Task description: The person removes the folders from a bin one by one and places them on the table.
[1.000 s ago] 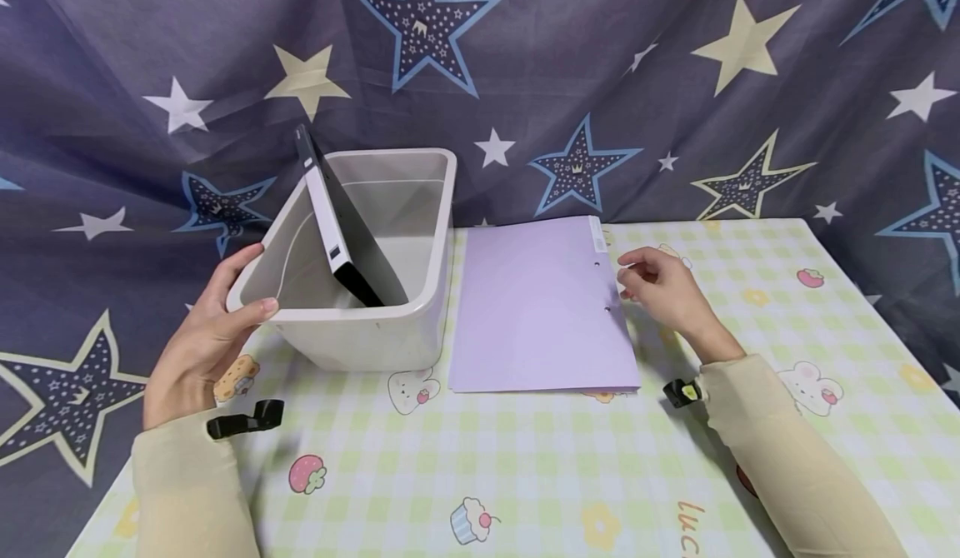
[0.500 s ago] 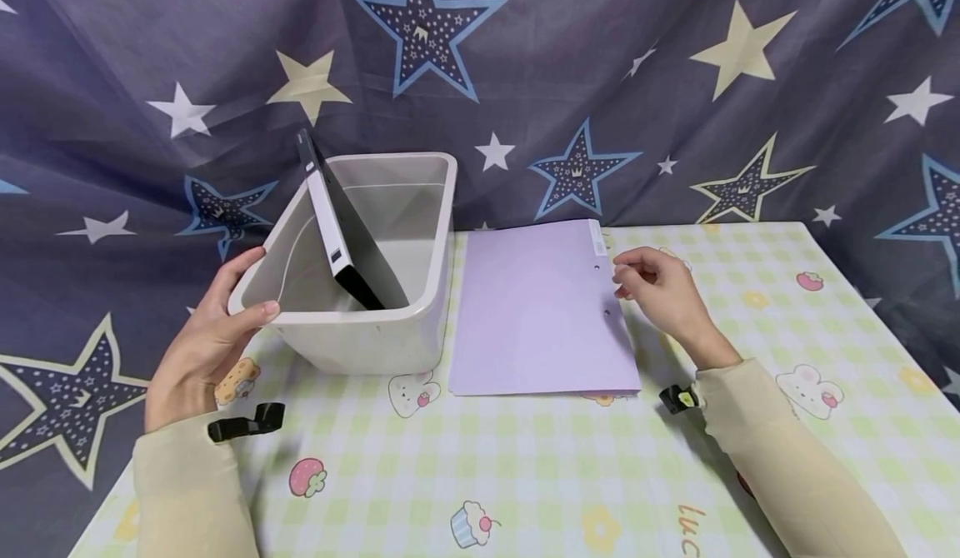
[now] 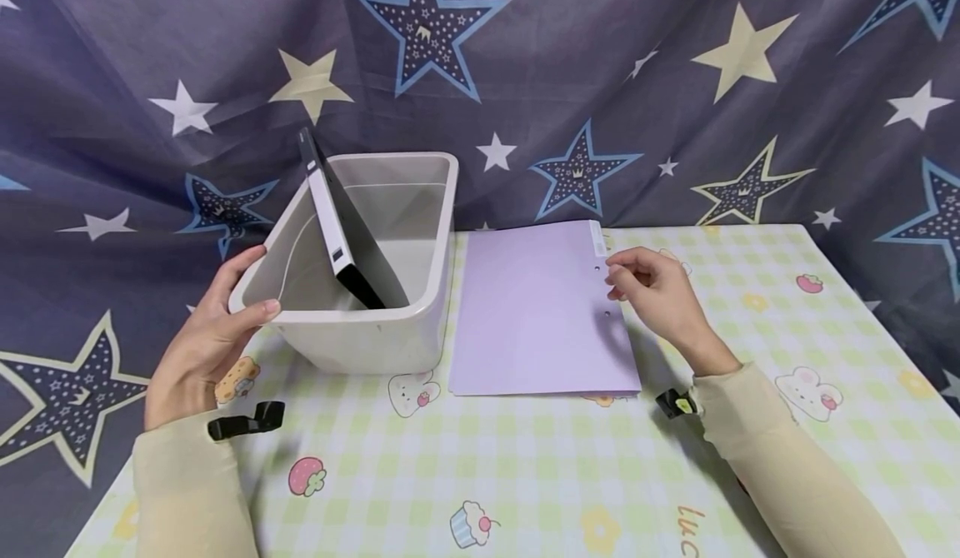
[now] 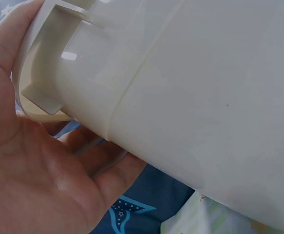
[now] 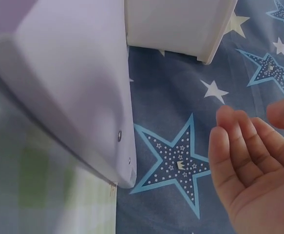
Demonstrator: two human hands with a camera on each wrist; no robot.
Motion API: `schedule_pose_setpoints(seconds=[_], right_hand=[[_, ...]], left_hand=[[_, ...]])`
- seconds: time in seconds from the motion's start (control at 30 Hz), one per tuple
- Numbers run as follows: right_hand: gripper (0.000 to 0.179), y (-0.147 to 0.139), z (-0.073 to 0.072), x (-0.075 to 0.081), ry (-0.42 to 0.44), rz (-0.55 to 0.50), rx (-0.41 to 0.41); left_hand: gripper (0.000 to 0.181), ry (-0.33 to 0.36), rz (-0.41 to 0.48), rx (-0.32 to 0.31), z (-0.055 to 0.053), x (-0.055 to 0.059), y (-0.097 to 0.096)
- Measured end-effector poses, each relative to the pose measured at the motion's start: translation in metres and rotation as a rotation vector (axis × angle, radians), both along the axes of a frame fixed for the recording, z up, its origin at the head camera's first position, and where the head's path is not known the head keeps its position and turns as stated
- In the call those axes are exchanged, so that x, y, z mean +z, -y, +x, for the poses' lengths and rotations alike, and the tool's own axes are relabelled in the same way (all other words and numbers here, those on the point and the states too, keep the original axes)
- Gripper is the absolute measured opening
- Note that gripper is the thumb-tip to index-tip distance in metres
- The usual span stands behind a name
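My left hand [image 3: 198, 337] grips the near-left corner of a light grey plastic bin [image 3: 360, 341], thumb over the rim and fingers round the outer side. In the left wrist view, the palm [image 4: 39, 170] lies beside the bin's corner under the lip. A black binder with a white spine [image 3: 327, 212] leans diagonally inside the bin, its top end above the far-left rim. To the bin's right a lilac file folder [image 3: 532, 316] lies flat, two rivets and a label along its right edge. My right hand [image 3: 660, 296] hovers at that edge, fingers loosely bent, holding nothing; the right wrist view shows a gap from the folder.
A green-checked tablecloth [image 3: 390, 475] with cartoon prints covers the table. Behind it hangs a dark star-patterned curtain [image 3: 517, 67], close to the bin's far side. A black strap sits on each sleeve cuff.
My right hand has moved slightly left, so its fingertips now overlap the folder's right edge in the head view. The left hand, bin, binder and folder stay put.
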State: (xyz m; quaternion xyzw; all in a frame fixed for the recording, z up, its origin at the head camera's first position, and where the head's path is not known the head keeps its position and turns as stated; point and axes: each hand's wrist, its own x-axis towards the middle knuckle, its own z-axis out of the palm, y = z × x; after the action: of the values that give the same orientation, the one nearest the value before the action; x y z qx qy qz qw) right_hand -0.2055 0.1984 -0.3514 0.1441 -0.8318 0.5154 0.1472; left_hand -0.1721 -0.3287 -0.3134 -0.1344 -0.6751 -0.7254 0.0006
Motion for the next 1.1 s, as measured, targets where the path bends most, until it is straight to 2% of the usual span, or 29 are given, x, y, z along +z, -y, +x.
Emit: schedule_pose_setpoints(seconds=[0.23, 0.33, 0.73, 1.1], right_hand=[[0.017, 0.017, 0.021, 0.026, -0.035, -0.011, 0.026], [0.016, 0.022, 0.026, 0.032, -0.045, -0.007, 0.023], [0.015, 0.028, 0.033, 0.033, -0.055, -0.036, 0.036], [0.014, 0.032, 0.038, 0.036, -0.065, -0.004, 0.030]], left_hand=[[0.077, 0.000, 0.010, -0.009, 0.001, 0.000, 0.001], [0.077, -0.002, 0.013, -0.008, 0.001, 0.000, 0.001], [0.077, 0.000, 0.008, -0.010, 0.000, 0.001, 0.000], [0.078, 0.011, 0.012, -0.005, -0.002, -0.002, 0.000]])
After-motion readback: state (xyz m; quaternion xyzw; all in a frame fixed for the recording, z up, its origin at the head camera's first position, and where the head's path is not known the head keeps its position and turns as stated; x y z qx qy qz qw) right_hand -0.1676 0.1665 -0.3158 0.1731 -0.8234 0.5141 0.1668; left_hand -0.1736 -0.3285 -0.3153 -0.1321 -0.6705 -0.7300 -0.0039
